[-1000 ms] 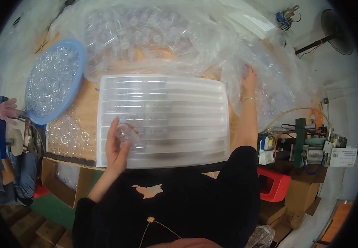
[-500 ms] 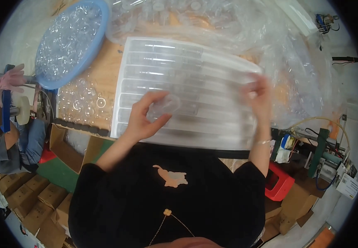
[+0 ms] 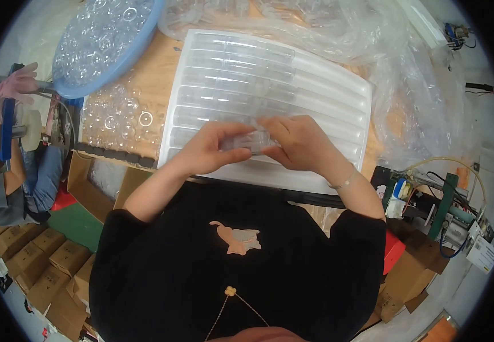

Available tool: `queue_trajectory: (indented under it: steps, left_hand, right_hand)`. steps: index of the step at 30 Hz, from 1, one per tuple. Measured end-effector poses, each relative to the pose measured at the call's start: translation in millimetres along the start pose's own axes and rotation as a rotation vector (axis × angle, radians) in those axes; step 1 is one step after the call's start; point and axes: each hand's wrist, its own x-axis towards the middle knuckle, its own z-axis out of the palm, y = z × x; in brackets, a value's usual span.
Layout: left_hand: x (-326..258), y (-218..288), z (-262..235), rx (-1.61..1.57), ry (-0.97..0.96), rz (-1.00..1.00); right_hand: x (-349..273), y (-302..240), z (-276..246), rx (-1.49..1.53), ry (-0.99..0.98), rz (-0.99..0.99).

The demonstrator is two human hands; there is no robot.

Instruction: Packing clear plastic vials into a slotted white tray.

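A clear plastic cylinder-like container [image 3: 240,142] is held over the near part of a white grooved tray [image 3: 338,117]. My left hand [image 3: 204,149] is closed round its left side, fingers above and thumb below. At its right end, my right hand [image 3: 301,142] is closed with fingertips and thumb pinching. Whether the right hand grips the container itself or a small clear piece against it is hard to tell. Several clear plastic cylinders [image 3: 230,60] lie in the grooves across the left and middle of the tray; bare grooves show at the right.
A blue basin [image 3: 151,40] full of clear round pieces stands at the far left. Loose clear rings [image 3: 110,121] lie left of the tray. Plastic bags [image 3: 412,108] cover the back and right. Another person [image 3: 44,176] sits at the left. Cardboard boxes [image 3: 47,251] are on the floor.
My right hand has come left from the tray's right side to meet my left hand at the container. My left hand has shifted slightly right. The tray appears a little higher in view.
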Motion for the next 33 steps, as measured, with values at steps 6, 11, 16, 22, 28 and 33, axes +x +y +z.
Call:
queue_trajectory:
  steps: [6,11,16,22,28,33]
  left_hand:
    - [6.1,4.2,22.6,0.563,0.285,0.545]
    - [22.1,-14.8,8.7,0.546,0.396,0.527]
    - [20.3,-16.9,33.5,1.057,0.209,0.549]
    - [23.4,-41.8,43.7,1.18,0.148,0.492]
    - [-22.8,-32.2,-51.1,1.256,0.823,0.337]
    - [-49.2,-60.8,-84.2,1.34,0.969,0.166]
  right_hand:
    - [5.2,11.1,20.8,-0.165,0.623,-0.228]
    - [24.1,29.0,16.6,-0.043,0.322,0.048]
    - [75.1,138.3,-40.1,-0.552,0.566,0.248]
    - [73.9,263.9,-67.8,-0.746,0.068,0.579]
    - [66.3,264.7,-80.0,-0.901,-0.022,0.507]
    - [74.1,179.2,-67.7,-0.595,0.594,0.265]
